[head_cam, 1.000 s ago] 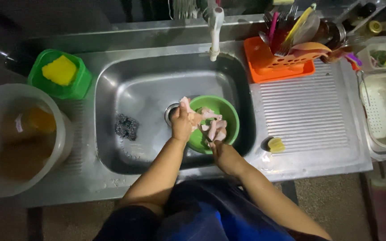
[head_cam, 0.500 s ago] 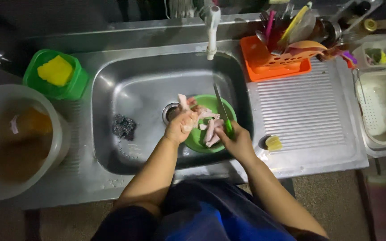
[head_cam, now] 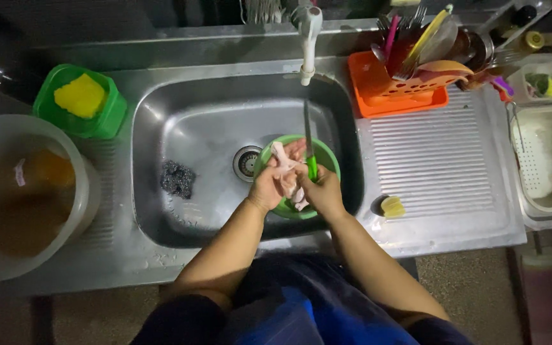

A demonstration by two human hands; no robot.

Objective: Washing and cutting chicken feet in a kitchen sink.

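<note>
Left hand: we see our left hand (head_cam: 267,190) closed around pale raw meat pieces (head_cam: 283,167), pinning them over the green bowl (head_cam: 327,160)
Right hand: our right hand (head_cam: 322,191) is wrapped tight on the green handle of the knife (head_cam: 308,144), with no gap showing between fingers and handle
Where the meat is: it sits in the green bowl, which rests inside the steel sink (head_cam: 212,121), just right of the drain (head_cam: 246,162) and below the tap (head_cam: 307,38)
Done so far: we judge that the meat is already gathered in 1 bowl and the knife is set against it; several pale pieces lie together, though we cannot tell how many are already cut or trimmed
Left to do: in our judgement the cutting or cleaning is in mid-course, since both hands are on the meat and nothing has been lifted out of the bowl; we cannot tell whether water runs from the tap
Knife direction: the blade points away from us toward the tap, its tip at the far rim of the bowl, its handle near us
Knife long axis: it runs almost straight from near to far, nearly in line with the tap spout
Meat long axis: the largest piece lies slanted, from the bowl's left rim down toward our right hand
Nearby: a dark scouring pad (head_cam: 177,179) lies in the sink left of the drain, well apart from the bowl; a yellow sponge (head_cam: 391,206) sits on the ribbed surface (head_cam: 442,160) to the right
</note>
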